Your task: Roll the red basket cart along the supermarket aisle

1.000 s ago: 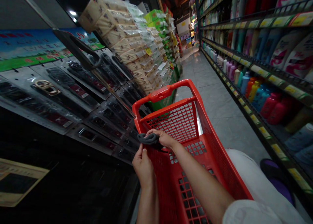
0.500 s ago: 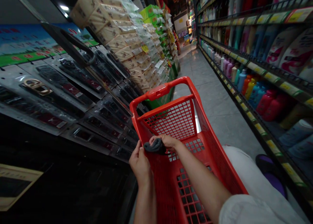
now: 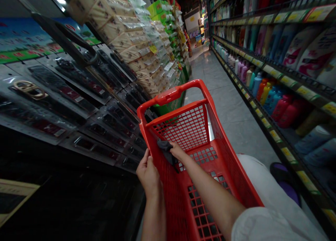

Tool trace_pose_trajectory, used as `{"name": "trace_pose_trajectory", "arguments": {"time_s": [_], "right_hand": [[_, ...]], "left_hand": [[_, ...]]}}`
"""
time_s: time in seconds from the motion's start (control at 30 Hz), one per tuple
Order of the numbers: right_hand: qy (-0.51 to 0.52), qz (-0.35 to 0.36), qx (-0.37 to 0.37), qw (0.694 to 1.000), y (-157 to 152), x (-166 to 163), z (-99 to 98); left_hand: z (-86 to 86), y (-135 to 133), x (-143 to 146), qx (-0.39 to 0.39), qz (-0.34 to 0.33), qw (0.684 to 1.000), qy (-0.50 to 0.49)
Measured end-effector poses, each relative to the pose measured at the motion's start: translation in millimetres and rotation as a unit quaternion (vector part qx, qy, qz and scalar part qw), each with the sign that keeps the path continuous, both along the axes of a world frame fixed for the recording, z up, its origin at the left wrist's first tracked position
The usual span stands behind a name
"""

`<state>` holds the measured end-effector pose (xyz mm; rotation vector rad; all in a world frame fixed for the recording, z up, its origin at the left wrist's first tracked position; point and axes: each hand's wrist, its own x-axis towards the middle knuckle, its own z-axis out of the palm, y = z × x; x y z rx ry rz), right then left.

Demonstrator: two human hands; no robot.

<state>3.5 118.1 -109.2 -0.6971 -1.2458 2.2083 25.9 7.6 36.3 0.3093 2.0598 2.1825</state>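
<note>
A red plastic shopping basket (image 3: 222, 136) with grid-like openings stands tilted in view before me. My left hand (image 3: 149, 172) is closed on its left rim, thumb uppermost. Inside, my right hand (image 3: 177, 151) grips a dark grey cloth (image 3: 165, 145) and presses it against the inner face of the left wall, near the far end. Part of the cloth hangs down below my fingers, which are partly hidden by it. The basket's handle (image 3: 172, 95) arches over the far end.
Packaged belts (image 3: 63, 90) hang on a rack close at the left. Behind them rise stacked tissue packs (image 3: 131, 41). Shelves of bottles (image 3: 283, 108) line the right side. Grey tiled floor (image 3: 217, 90) runs between. A purple-and-black shoe (image 3: 286, 183) is at lower right.
My right hand has moved the cloth from the top of the left rim to the inner wall, slightly farther away. My left hand keeps its hold on the rim.
</note>
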Motion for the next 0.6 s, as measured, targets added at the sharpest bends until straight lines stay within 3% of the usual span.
{"name": "trace_pose_trajectory", "arguments": {"time_s": [0.23, 0.43, 0.6], "right_hand": [[-0.077, 0.045, 0.007, 0.996, -10.7, 15.6, -21.2], [-0.073, 0.040, 0.045, 0.996, -2.5, 4.4, 1.3], [-0.164, 0.121, 0.088, 0.975, -6.8, 28.0, 8.0]], "left_hand": [[1.1, -0.8, 2.3, -0.001, 0.015, 1.000, -0.010], [-5.5, -1.7, -2.2, -0.005, -0.001, 1.000, 0.001], [-19.5, -3.1, -12.3, -0.030, 0.003, 0.999, 0.034]]}}
